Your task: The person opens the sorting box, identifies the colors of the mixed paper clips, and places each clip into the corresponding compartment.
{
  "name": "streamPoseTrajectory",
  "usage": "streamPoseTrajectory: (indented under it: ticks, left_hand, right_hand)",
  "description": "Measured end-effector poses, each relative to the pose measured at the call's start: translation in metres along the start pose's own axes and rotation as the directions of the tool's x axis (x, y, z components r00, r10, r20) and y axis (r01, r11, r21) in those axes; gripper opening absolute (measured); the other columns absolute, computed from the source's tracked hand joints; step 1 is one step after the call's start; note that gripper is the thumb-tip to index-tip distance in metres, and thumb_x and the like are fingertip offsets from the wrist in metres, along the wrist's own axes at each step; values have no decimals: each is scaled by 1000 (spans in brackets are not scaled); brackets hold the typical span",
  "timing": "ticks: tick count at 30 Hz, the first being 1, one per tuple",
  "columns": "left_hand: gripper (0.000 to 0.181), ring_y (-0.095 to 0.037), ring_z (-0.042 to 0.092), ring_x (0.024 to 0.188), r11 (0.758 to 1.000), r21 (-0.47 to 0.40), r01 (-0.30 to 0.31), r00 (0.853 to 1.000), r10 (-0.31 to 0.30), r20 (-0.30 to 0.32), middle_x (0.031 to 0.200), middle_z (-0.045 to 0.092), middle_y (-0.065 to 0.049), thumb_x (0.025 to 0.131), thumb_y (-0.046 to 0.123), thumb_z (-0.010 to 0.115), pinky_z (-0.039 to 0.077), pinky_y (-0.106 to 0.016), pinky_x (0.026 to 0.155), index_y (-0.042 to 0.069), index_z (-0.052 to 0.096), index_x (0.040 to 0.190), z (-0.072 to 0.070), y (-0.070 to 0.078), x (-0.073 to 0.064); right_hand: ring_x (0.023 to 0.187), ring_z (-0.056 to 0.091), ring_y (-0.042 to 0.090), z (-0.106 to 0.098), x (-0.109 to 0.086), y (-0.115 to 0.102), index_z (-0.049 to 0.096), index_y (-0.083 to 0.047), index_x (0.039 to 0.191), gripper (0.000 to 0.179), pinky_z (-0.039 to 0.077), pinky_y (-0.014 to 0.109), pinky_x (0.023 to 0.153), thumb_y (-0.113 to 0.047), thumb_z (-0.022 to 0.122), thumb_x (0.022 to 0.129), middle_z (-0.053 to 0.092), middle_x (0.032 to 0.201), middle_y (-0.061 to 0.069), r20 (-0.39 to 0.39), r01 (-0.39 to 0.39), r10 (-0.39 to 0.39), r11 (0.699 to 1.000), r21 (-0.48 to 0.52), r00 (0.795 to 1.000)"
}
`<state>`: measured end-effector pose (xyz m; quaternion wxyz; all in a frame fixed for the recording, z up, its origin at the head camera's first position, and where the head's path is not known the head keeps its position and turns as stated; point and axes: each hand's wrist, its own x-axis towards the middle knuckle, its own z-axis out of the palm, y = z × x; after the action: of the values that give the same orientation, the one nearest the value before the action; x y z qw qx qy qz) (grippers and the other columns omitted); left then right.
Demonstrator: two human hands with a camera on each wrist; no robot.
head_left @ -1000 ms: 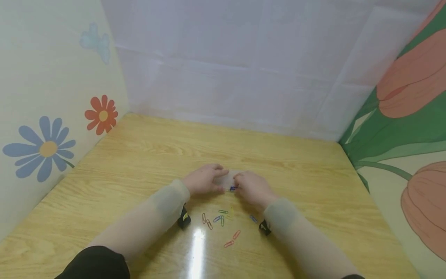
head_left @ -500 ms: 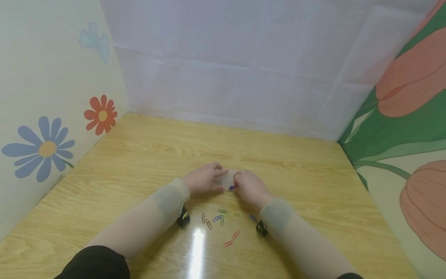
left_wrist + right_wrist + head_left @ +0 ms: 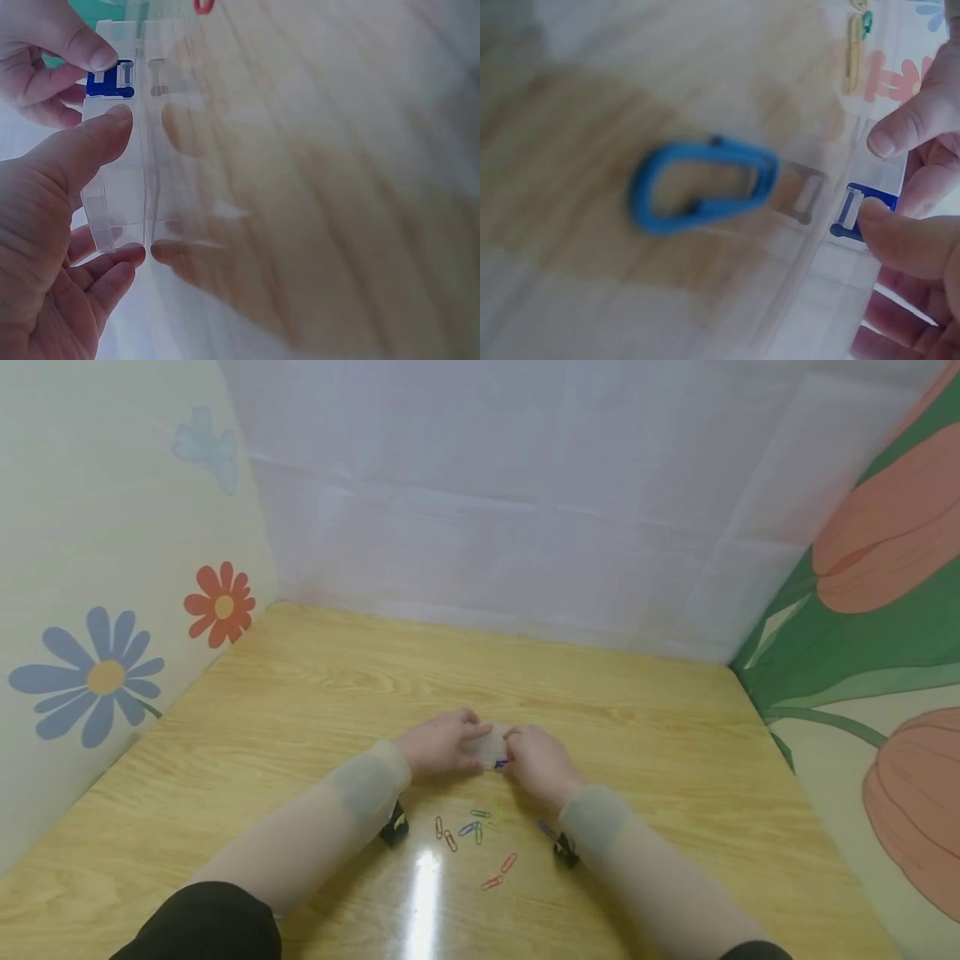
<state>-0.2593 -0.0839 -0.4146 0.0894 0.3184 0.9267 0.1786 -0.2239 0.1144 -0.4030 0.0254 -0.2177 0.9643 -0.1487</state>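
Near the middle of the wood-grain table (image 3: 360,677), a small clear plastic box (image 3: 116,187) sits between the person's two hands, just beyond a scatter of coloured paper clips (image 3: 478,835). From where I stand, the left hand (image 3: 442,746) grips one end of it, thumb laid along the front and fingers curled in at the lower edge. The right hand (image 3: 542,764) pinches the box at its blue latch (image 3: 111,86), thumb tip on the catch, the other fingers bent behind. Neither hand is spread wide.

It looks to me as though the work has reached the fastening. I would judge that the next move calls for firm, steady pressure from the right thumb while the left hand keeps the box from sliding.

Whether the catch is snapped down or sprung, I can't tell, since the thumb covers part of it. The right fingertips are lost behind the box, and its clear walls blend into their own reflection. One blue paper clip (image 3: 547,829) lies half tucked beside the right wrist camera (image 3: 566,850), and the yellow clips nearly vanish against the wood
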Motion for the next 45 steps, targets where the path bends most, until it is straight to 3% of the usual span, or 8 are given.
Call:
streamPoseTrajectory:
  ticks: [13,24,31,40,45]
  left_hand:
    - [73,-26,51,119,1000,-13,22,1000,-22,9,140,45,-11,84,43,72,42,-41,104,21,42,146,-1,0,1]
    - [73,-27,49,122,999,-19,48,999,-48,25,142,43,-12,84,41,72,41,-41,105,22,40,146,-2,4,1]
    - [73,-29,48,123,999,-11,37,999,-36,16,141,44,-13,84,41,72,40,-42,106,20,40,146,-2,4,1]
    - [75,-29,48,123,999,-31,40,999,-40,7,142,44,-13,83,41,74,40,-44,106,21,41,146,-1,1,2]
    - [74,-28,49,122,1000,-14,28,1000,-28,8,141,45,-12,83,42,73,40,-42,106,21,40,147,-1,-1,1]
  right_hand:
    - [113,57,28,3,-2,4,64,-17,64,20,48,42,95,-14,78,77,61,130,1,-45,-8,9,1000,13,999]
    - [114,55,25,2,2,3,55,-20,58,30,50,38,90,-16,77,78,59,132,0,-10,-61,61,998,4,998]
    - [115,50,24,7,-4,5,56,-25,59,30,48,39,91,-28,80,76,49,144,-1,16,59,-58,992,-116,998]
    - [103,49,15,-1,-4,12,60,-28,65,22,46,29,81,-29,77,79,47,145,-4,79,86,-85,996,-14,993]
    - [110,52,18,-6,-6,20,69,-26,82,3,46,34,91,-26,72,83,48,144,-3,94,175,-172,984,-26,981]
